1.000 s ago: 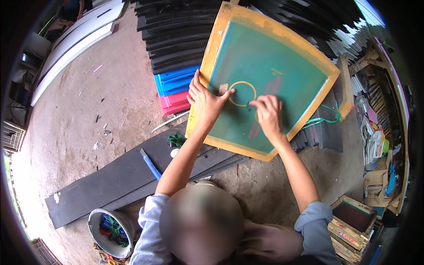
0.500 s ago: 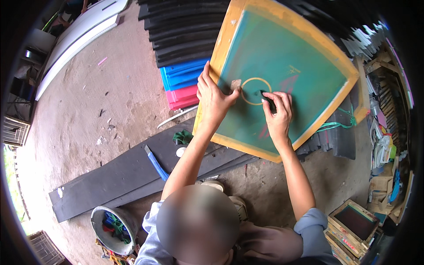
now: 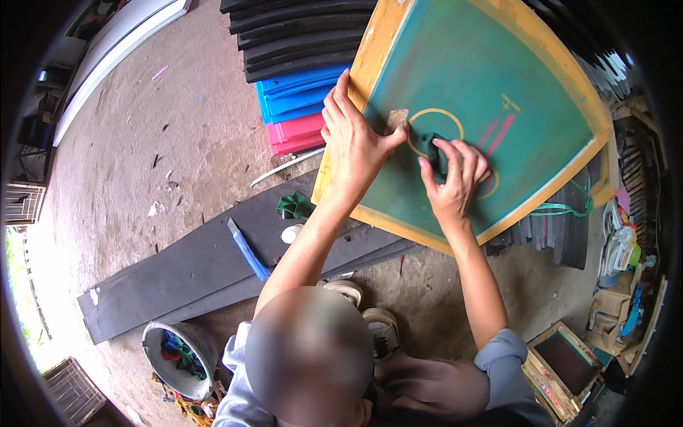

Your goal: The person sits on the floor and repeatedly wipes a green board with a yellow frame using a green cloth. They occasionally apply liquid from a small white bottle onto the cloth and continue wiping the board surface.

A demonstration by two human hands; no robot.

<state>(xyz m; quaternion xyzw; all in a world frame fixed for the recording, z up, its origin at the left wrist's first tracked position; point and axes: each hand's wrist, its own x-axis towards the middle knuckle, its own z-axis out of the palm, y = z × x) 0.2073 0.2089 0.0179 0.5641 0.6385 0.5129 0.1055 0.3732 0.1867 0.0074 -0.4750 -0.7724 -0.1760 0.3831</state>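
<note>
A large silkscreen frame [image 3: 375, 58] with a yellowish wooden border and green mesh is tilted up in front of me. My left hand [image 3: 356, 146] grips its left border, fingers along the wood and thumb reaching over the mesh beside a small brown tape patch [image 3: 398, 119]. Pinched in my right hand [image 3: 454, 181] is a crumpled dark green cloth [image 3: 432, 144], pressed on the mesh at the lower part of a pale yellow ring [image 3: 440, 111]. Part of a second ring [image 3: 494, 186] shows beside the right hand. Pink smears [image 3: 499, 135] mark the mesh.
Black sheets [image 3: 299, 43] are stacked beyond, with blue sheets [image 3: 292, 99] and red sheets [image 3: 295, 132]. A blue cutter knife [image 3: 247, 250] and another green cloth [image 3: 294, 206] lie on long black strips [image 3: 163, 274]. A bucket of rags [image 3: 153, 349] stands lower left; small wooden frames [image 3: 551, 398] lie lower right.
The screen appears shifted to the right in view. My right hand stays by the ring with the cloth, more of which now shows, and a second ring has come into sight.
</note>
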